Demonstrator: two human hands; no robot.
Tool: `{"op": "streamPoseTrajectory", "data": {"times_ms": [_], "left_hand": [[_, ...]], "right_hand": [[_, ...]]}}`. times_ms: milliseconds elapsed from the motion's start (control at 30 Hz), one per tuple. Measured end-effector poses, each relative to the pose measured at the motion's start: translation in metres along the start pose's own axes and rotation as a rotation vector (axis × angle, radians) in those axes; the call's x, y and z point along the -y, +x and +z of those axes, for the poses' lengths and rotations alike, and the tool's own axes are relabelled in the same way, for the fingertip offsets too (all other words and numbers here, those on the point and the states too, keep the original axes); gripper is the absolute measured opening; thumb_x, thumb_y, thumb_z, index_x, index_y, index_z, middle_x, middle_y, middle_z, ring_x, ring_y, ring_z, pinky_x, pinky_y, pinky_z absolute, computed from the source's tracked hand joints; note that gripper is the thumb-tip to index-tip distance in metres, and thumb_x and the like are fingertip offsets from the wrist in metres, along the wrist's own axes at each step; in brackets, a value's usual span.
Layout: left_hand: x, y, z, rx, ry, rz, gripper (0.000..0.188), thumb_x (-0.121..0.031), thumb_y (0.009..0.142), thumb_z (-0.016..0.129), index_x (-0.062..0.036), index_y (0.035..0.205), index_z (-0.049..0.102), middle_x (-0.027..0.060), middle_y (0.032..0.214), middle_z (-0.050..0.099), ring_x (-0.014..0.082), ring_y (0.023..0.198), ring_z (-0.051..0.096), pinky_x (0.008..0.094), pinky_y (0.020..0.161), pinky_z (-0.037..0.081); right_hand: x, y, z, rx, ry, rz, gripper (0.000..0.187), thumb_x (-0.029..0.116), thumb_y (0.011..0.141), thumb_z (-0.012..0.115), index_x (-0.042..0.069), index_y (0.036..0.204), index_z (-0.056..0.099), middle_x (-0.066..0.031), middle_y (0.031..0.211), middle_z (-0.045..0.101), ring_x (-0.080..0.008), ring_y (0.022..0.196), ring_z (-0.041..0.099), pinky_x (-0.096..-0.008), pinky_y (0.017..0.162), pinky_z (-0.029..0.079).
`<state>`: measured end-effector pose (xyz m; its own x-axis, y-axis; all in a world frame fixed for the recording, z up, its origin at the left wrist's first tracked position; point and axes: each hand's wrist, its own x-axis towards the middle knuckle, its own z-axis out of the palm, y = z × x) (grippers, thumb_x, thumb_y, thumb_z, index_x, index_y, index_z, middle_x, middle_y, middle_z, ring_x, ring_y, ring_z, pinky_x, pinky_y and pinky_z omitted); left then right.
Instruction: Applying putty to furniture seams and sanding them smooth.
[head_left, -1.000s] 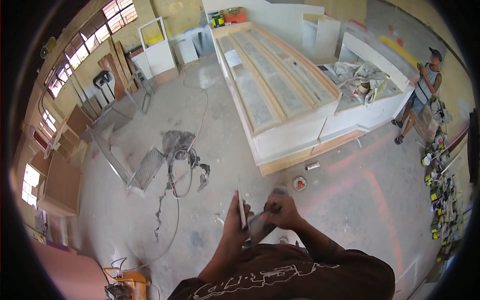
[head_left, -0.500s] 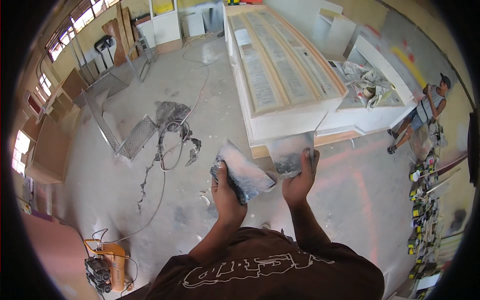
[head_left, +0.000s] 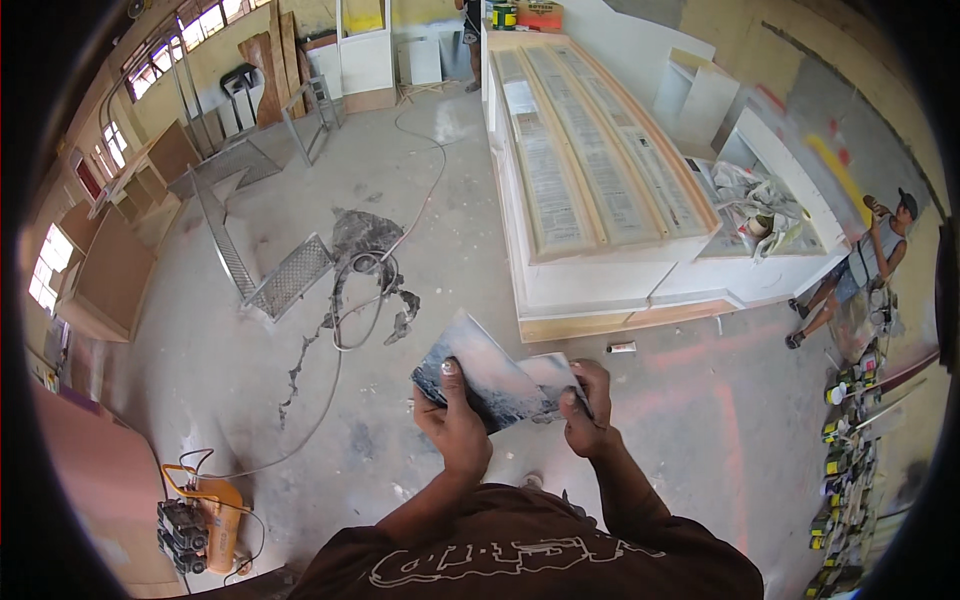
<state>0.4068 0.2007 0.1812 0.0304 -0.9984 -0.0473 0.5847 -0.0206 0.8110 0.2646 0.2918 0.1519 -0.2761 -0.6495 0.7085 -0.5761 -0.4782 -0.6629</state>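
Observation:
My left hand (head_left: 455, 425) grips a flat plate (head_left: 472, 358), its thumb lying over the face. The plate is pale pinkish-white with dark grey smears along its near edge. My right hand (head_left: 588, 412) is closed on a smaller flat plate (head_left: 546, 373), pinkish too, thumb and fingers pinching its right side. Both plates are tilted and overlap in front of my chest. Whether they press together I cannot tell. What the plates are made of does not show plainly.
A long white cabinet (head_left: 590, 280) with paper-masked panels stands ahead to the right. A small white tube (head_left: 621, 347) lies on the floor. Hose loops (head_left: 365, 300) run to an orange compressor (head_left: 222, 520). At right stand another person (head_left: 880, 250) and several cans (head_left: 838, 460).
My right hand has come left and down, bringing the smaller plate against or over the larger one. The larger plate has turned flatter, and the whole view has shifted a little.

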Motion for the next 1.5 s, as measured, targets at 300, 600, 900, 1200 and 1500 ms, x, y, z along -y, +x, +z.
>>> {"op": "streamPoseTrajectory", "data": {"times_ms": [300,600,900,1200,1500], "left_hand": [[-0.033,0.071,0.001,-0.11,-0.169,0.046,0.035,-0.032,0.1,0.062,-0.0023,0.118,0.055,0.0065,0.107,0.062,0.0168,0.093,0.061,0.0342,0.082,0.052],[-0.001,0.071,0.015,-0.217,-0.144,0.099,0.052,-0.035,0.1,0.062,-0.0007,0.135,0.044,0.0128,0.127,0.054,0.0216,0.112,0.053,0.0369,0.1,0.043],[0.018,0.078,-0.004,0.417,0.178,0.047,0.023,-0.014,0.095,0.067,0.0021,0.108,0.057,0.0042,0.089,0.065,0.0102,0.078,0.06,0.0262,0.071,0.05],[0.019,0.127,-0.021,1.133,0.624,-0.263,0.021,-0.014,0.094,0.068,0.005,0.101,0.065,0.0093,0.086,0.073,0.009,0.077,0.064,0.0285,0.07,0.052],[0.015,0.165,-0.058,0.656,0.477,-0.495,0.024,-0.023,0.1,0.063,-0.0003,0.106,0.066,0.0046,0.091,0.07,0.0182,0.079,0.067,0.0314,0.074,0.054]], "right_hand": [[-0.003,0.017,0.01,0.646,0.141,0.33,0.028,0.008,0.092,0.063,0.001,0.119,0.062,-0.0135,0.109,0.067,-0.0203,0.089,0.066,-0.0336,0.077,0.052],[0.016,0.036,0.091,-0.69,0.629,0.773,0.014,0.018,0.1,0.054,0.004,0.098,0.057,-0.0037,0.092,0.054,-0.0134,0.084,0.054,-0.0282,0.078,0.046],[0.033,0.046,0.091,-0.788,0.052,0.733,0.016,0.017,0.098,0.062,0.002,0.096,0.058,0.0002,0.082,0.058,-0.0064,0.073,0.05,-0.0237,0.066,0.042],[0.029,0.066,0.063,-0.564,-0.236,0.78,0.013,0.01,0.09,0.063,-0.003,0.091,0.066,-0.0021,0.076,0.061,-0.0086,0.072,0.054,-0.0252,0.067,0.044],[-0.028,0.084,0.078,-0.924,0.182,0.453,0.036,0.026,0.105,0.051,-0.002,0.128,0.052,-0.0074,0.11,0.06,-0.0138,0.097,0.057,-0.0301,0.086,0.048]]}}
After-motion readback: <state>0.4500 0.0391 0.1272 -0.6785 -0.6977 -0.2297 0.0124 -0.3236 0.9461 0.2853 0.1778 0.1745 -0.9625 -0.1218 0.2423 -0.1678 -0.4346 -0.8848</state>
